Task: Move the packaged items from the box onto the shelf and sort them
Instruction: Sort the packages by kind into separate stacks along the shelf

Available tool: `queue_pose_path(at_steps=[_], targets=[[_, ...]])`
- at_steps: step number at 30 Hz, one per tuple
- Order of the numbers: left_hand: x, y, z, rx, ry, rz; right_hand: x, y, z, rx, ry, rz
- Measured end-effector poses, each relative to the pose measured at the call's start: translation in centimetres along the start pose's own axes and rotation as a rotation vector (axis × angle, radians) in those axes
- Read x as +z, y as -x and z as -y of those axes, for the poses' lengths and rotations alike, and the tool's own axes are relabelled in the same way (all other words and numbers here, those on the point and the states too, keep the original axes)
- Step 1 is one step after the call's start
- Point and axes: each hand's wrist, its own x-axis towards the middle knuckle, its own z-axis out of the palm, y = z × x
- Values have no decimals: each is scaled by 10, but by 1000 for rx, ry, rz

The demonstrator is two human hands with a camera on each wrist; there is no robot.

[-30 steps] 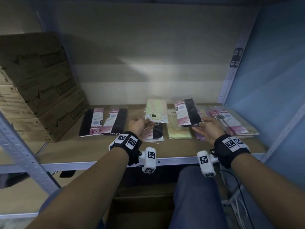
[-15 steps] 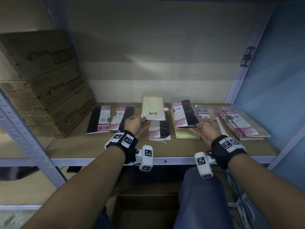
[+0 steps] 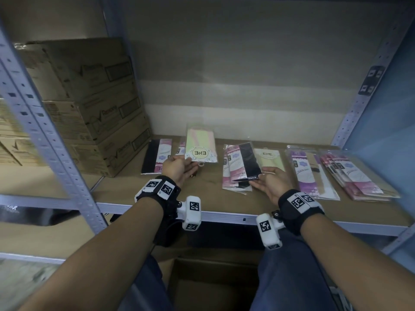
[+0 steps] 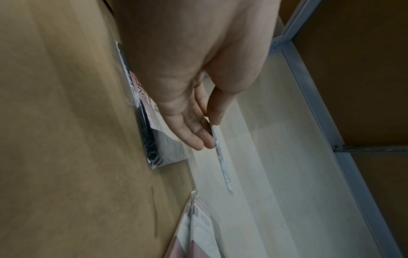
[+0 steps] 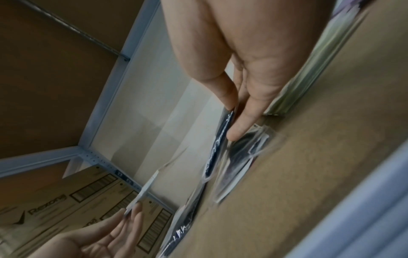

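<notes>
- Metal racking is framing a brown shelf (image 3: 208,198) across the middle of the head view, with stacked cartons (image 3: 94,113) sitting at the left and a pale wall behind.
- Flat packets are lying in rows along the shelf: a black-and-pink one (image 3: 156,157) left of centre, a yellow one (image 3: 270,159) at centre, purple ones (image 3: 311,173) and a pink stack (image 3: 357,176) toward the right.
- Left hand (image 3: 179,168) is pinching a pale yellow-green packet (image 3: 201,143) by its lower edge, thumb on one face and fingers (image 4: 194,129) behind, holding it upright above the shelf, left of centre.
- Right hand (image 3: 270,182) is gripping a black packet (image 3: 246,163) at its near end between thumb and fingers (image 5: 245,120), lifting that end off the pink-and-black packet (image 3: 233,173) beneath, at centre.
- Judging by how the sleeves are glinting and bending, these packets are looking light, thin and floppy, with slick plastic skins.
- A pinch at one short end seems to be working; the stiffer card header is probably the best place to take hold.
- Sliding is the likely risk, since glossy sleeves stacked on each other may be slipping out of line.
- An open box (image 3: 213,286) is sitting low in the frame, between the knees; its contents are too dark to tell.
</notes>
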Motion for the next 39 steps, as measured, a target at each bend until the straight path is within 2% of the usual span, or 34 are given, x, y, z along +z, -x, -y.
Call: queue_pose_path(at_steps=[8,12,17,20,27,32,39], targets=[[-17,-1,-2,31,-7,-25,14,5,-10,34,77,-17],[-15,2,0,28,1,-22,12,5,-10,10,190,-49],[-7,6,2,9,14,2,9,8,-5,-126,509,-112],[-3,5,5,-2,17,9,9,10,1,-199,609,-138],[13,20,13,-44,26,91,21,19,9,-241,534,38],[26,26,22,-83,28,150,39,30,8,-101,274,180],[36,32,32,-82,-3,173,34,35,15,-13,54,184]])
